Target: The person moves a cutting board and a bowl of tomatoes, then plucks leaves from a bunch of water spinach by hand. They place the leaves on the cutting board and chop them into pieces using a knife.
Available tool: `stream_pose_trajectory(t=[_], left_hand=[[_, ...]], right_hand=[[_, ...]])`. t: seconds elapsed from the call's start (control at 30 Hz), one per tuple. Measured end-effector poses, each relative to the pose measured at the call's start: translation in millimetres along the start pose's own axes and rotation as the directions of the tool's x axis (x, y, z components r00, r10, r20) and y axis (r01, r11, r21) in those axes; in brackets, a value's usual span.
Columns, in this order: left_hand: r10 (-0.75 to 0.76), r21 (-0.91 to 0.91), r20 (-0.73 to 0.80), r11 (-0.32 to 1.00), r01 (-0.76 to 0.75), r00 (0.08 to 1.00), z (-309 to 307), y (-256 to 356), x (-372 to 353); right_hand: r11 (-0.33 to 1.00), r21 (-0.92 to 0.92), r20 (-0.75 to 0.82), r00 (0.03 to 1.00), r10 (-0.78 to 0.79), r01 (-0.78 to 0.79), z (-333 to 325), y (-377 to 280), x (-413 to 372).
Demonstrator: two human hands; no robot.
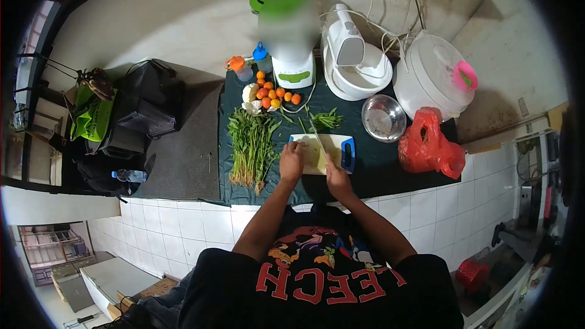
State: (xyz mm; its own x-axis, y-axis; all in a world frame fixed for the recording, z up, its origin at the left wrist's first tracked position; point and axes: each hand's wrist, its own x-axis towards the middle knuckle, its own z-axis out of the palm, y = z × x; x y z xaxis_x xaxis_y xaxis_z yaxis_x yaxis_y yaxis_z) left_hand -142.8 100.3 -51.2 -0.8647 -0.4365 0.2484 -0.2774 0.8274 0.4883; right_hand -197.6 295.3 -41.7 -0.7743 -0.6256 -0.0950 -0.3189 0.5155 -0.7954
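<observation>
My right hand (337,180) is closed round the handle of a kitchen knife (318,137), its blade slanting up and left across a white cutting board (337,142) with blue ends. At the board's left side, my left hand (292,161) rests with its fingers curled together. Whatever lies under those fingers is too small to make out. Just beyond the board sits a small heap of cut green leaves (328,120). A bunch of leafy greens with roots (251,146) lies to the left of my left hand.
Tomatoes (268,94) and garlic (250,92) lie behind the greens, near a blender (294,64). A stand mixer (350,52), a metal bowl (384,118), a red plastic bag (431,149) and a large white lidded container (432,76) stand to the right.
</observation>
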Motion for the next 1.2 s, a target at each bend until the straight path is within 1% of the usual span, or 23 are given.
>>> stream_pose_trajectory(t=[0.03, 0.1, 0.17, 0.2, 0.27, 0.33, 0.4, 0.47, 0.5, 0.53, 0.6, 0.67, 0.73, 0.77, 0.8, 0.87, 0.93, 1.03, 1.1, 1.13, 1.2], left_hand=[[0.03, 0.018, 0.002, 0.999, -0.03, 1.0, -2.3, -4.6, 2.6], [0.057, 0.038, 0.008, 0.998, -0.057, 0.998, -2.2, -9.7, 4.3], [0.045, 0.056, 0.1, 0.997, -0.051, 0.994, 3.1, -10.9, 7.6], [0.045, 0.056, 0.101, 0.997, -0.051, 0.994, 3.6, -10.4, 9.5], [0.07, 0.125, 0.115, 0.989, -0.085, 0.991, 5.7, -8.4, 13.1], [0.076, 0.129, 0.108, 0.988, -0.09, 0.991, 7.1, -8.7, 15.6], [0.08, 0.136, 0.101, 0.986, -0.094, 0.992, 9.4, -8.7, 14.6], [0.062, 0.128, 0.163, 0.988, -0.083, 0.985, 10.7, -11.2, 11.1], [0.059, 0.13, 0.163, 0.988, -0.081, 0.985, 10.8, -12.0, 9.8], [0.079, 0.108, 0.181, 0.989, -0.1, 0.98, 12.0, -11.4, 7.9], [0.098, 0.085, 0.196, 0.99, -0.116, 0.976, 18.2, -9.2, 5.1], [0.147, 0.023, 0.177, 0.988, -0.153, 0.973, 25.7, -9.0, 3.6], [0.15, -0.011, 0.156, 0.989, -0.15, 0.976, 24.7, -7.8, 4.0], [0.153, -0.046, 0.138, 0.988, -0.147, 0.979, 24.1, -7.0, 3.4], [0.153, -0.048, 0.138, 0.988, -0.147, 0.979, 22.6, -5.5, 3.0], [0.112, -0.091, 0.163, 0.991, -0.099, 0.98, 19.6, -3.2, 4.5], [0.123, -0.073, 0.162, 0.991, -0.113, 0.979, 18.3, -2.9, 5.4], [0.144, -0.056, 0.159, 0.989, -0.137, 0.977, 17.7, -3.3, 4.1], [0.154, -0.057, 0.153, 0.988, -0.147, 0.976, 19.0, -4.3, 4.1], [0.153, -0.05, 0.171, 0.988, -0.147, 0.973, 19.8, -5.4, 4.1], [0.152, -0.044, 0.188, 0.988, -0.146, 0.97, 19.4, -7.1, 3.2]], right_hand=[[1.0, 0.003, -0.001, 1.0, -0.004, 0.004, -0.6, 2.8, 0.3], [0.982, -0.028, -0.099, 0.977, -0.188, 0.186, -1.4, 1.9, -2.9], [0.977, -0.026, -0.1, 0.972, -0.214, 0.212, -4.1, -5.0, -11.6], [0.97, -0.03, -0.103, 0.965, -0.243, 0.241, -4.2, -7.0, -15.1], [0.971, -0.023, -0.081, 0.968, -0.237, 0.236, 4.5, -6.1, -21.0], [0.973, -0.021, -0.06, 0.972, -0.229, 0.228, 7.3, -7.0, -25.1], [0.994, -0.111, 0.037, 0.999, -0.022, 0.026, 7.9, -7.9, -27.1], [0.994, -0.108, 0.044, 0.999, -0.008, 0.013, 6.0, -8.4, -25.7], [0.995, -0.103, 0.05, 0.999, 0.008, -0.003, 6.6, -8.1, -25.4], [0.995, -0.101, 0.053, 0.999, 0.008, -0.002, 7.7, -7.7, -24.8], [0.985, -0.073, -0.076, 0.984, -0.164, 0.159, 9.4, -4.2, -22.2], [0.984, -0.075, -0.076, 0.983, -0.169, 0.163, 12.5, 0.4, -20.5], [0.983, -0.078, -0.079, 0.981, -0.174, 0.168, 12.2, 0.8, -20.5], [0.988, -0.074, -0.053, 0.988, -0.143, 0.139, 12.5, 0.6, -23.3], [0.992, -0.071, -0.026, 0.994, -0.111, 0.108, 11.6, -1.4, -25.5], [0.992, -0.086, -0.024, 0.995, -0.099, 0.097, 9.7, -5.2, -25.8], [0.991, -0.099, -0.021, 0.996, -0.087, 0.084, 11.8, -2.7, -25.3], [0.986, -0.114, -0.051, 0.991, -0.126, 0.12, 16.3, 0.6, -25.9], [0.981, -0.178, -0.002, 0.997, -0.078, 0.076, 19.1, 3.8, -26.4], [0.981, -0.178, -0.001, 0.997, -0.079, 0.077, 21.0, 5.8, -25.3], [0.963, -0.228, -0.033, 0.987, -0.157, 0.145, 22.3, 6.2, -23.3]])
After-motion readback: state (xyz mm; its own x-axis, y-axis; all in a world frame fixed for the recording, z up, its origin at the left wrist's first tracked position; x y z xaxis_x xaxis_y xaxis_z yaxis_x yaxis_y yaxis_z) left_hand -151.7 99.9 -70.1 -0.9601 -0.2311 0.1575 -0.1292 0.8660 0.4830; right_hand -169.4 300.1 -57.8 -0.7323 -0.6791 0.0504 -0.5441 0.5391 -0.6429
